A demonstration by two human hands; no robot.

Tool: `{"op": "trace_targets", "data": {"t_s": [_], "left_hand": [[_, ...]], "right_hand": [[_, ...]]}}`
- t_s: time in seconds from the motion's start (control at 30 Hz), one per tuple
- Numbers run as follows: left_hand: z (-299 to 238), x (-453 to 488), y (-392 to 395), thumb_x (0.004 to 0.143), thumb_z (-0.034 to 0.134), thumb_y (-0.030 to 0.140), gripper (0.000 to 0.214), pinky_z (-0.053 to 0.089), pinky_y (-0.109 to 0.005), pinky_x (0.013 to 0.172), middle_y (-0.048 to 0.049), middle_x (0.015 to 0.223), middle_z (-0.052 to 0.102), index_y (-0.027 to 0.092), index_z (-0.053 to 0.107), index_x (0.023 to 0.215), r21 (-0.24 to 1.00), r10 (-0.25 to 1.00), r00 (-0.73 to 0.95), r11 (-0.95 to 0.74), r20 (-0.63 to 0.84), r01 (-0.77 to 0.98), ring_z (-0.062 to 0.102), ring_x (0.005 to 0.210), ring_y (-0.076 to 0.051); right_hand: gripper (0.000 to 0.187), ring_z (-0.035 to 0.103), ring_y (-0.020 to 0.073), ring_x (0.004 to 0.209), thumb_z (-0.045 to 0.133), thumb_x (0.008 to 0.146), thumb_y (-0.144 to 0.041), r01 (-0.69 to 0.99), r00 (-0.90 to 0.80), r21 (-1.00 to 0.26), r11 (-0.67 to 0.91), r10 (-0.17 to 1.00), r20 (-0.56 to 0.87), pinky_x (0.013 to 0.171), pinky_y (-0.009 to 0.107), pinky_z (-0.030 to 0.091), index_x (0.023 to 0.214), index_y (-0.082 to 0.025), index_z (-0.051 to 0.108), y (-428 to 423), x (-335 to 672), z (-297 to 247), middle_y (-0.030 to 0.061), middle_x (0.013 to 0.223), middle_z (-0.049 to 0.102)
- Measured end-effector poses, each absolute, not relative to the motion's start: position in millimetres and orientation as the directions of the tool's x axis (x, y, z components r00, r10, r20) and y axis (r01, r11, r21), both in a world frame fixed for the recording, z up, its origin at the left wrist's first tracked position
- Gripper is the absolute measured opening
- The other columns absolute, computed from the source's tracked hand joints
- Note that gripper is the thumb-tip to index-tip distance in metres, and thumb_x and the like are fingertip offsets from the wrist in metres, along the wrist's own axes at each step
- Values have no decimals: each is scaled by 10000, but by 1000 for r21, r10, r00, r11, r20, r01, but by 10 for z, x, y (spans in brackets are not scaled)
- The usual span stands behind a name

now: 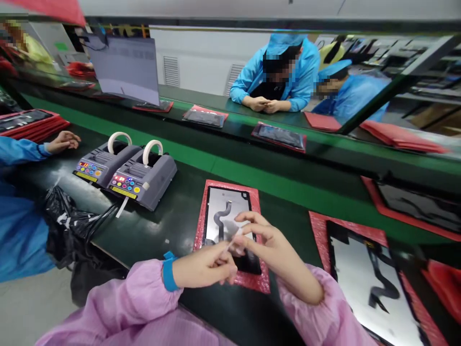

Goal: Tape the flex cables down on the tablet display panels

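Over a display panel [212, 206] with a grey flex cable [219, 222], my two hands meet. My right hand [273, 242] comes from the right, its thumb and fingertips drawn together at a thin whitish strip [233, 240] that looks like tape. The strip reaches to the index finger of my left hand [205, 265], whose fingers are curled in; what they hold, if anything, is hidden. A blue band [168, 272] circles my left wrist. Beneath the panel lies a red bubble-wrap sheet [264, 283]. My hands cover the panel's lower middle.
Two grey tape dispensers [144, 178] stand at the left, one with a strip sticking out. Another panel [363, 278] lies on red wrap at the right. A co-worker's hand [64, 142] is at the far left. Several wrapped panels [279, 136] line the raised shelf; co-workers sit beyond.
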State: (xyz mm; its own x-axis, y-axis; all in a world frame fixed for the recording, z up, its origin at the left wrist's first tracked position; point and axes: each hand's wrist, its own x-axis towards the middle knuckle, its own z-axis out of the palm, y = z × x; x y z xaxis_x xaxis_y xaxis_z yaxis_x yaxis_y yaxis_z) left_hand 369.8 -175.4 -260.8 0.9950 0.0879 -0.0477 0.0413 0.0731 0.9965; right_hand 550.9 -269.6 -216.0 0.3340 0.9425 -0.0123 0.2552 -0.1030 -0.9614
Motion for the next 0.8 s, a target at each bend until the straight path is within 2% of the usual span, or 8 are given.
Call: {"op": "trace_targets", "data": {"t_s": [0.03, 0.1, 0.2, 0.27, 0.33, 0.4, 0.57, 0.8], "left_hand": [[-2647, 3700, -1759, 963, 459, 299, 271, 462, -267, 635, -8, 760, 584, 192, 503, 1208, 993, 81, 995, 114, -50, 41, 541, 651, -127], [-2706, 3672, -1717, 971, 462, 319, 300, 459, -266, 643, -13, 768, 592, 177, 489, 1234, 998, 166, 985, 57, -38, 29, 543, 655, -123], [-2748, 3591, -1545, 984, 440, 283, 320, 456, -292, 729, -38, 869, 634, 193, 429, 1291, 981, 436, 898, -190, 48, 40, 571, 756, -142], [-2754, 3544, -1403, 972, 435, 211, 380, 447, -344, 864, -69, 1005, 654, 209, 361, 1345, 926, 531, 832, -373, 161, 59, 588, 913, -172], [-2754, 3517, -1286, 929, 440, 123, 492, 392, -407, 999, -92, 1160, 641, 225, 305, 1391, 840, 517, 817, -537, 254, 79, 552, 1099, -205], [-2757, 3511, -1219, 870, 431, 50, 575, 339, -450, 1066, -91, 1261, 612, 237, 310, 1400, 757, 469, 839, -644, 276, 111, 485, 1222, -225], [-2798, 3554, -1235, 755, 414, -17, 651, 364, -446, 1048, -87, 1300, 570, 233, 417, 1356, 663, 374, 912, -728, 167, 177, 427, 1266, -248], [-2900, 3620, -1277, 867, 418, 65, 510, 373, -445, 1002, -106, 1258, 584, 223, 471, 1349, 588, 318, 942, -784, 108, 197, 422, 1262, -278]], "right_hand": [[318, 590, 235, 1041, 720, 777, -530, 253, 405, -962, -100, 914, 12, 962, 388, 445, 701, -222, 707, -2694, 5567, -2178, 73, 1113, 594], [338, 562, 255, 1094, 700, 781, -558, 283, 504, -952, -120, 862, 41, 1001, 410, 409, 711, -228, 703, -2640, 5695, -2269, 76, 1148, 588], [372, 535, 293, 1122, 705, 737, -611, 414, 484, -893, -175, 873, 54, 1055, 481, 343, 688, -243, 721, -2458, 5821, -2525, 86, 1140, 603], [375, 532, 301, 1113, 697, 728, -622, 470, 442, -862, -192, 896, 41, 1049, 504, 337, 682, -252, 733, -2317, 5823, -2709, 87, 1102, 620], [339, 533, 291, 1100, 686, 752, -582, 502, 423, -840, -207, 906, 30, 1035, 501, 340, 685, -253, 736, -2202, 5777, -2838, 79, 1085, 630], [279, 530, 280, 1090, 686, 777, -517, 543, 407, -809, -224, 913, 21, 1030, 494, 329, 690, -257, 738, -2130, 5717, -2895, 67, 1083, 635], [269, 502, 275, 1080, 652, 825, -475, 635, 377, -729, -256, 926, 3, 985, 489, 328, 673, -270, 735, -2066, 5651, -2885, 46, 1105, 623], [297, 498, 288, 1053, 589, 866, -505, 701, 411, -640, -315, 912, 2, 907, 499, 296, 720, -288, 730, -2058, 5631, -2960, 37, 1090, 618]]}}
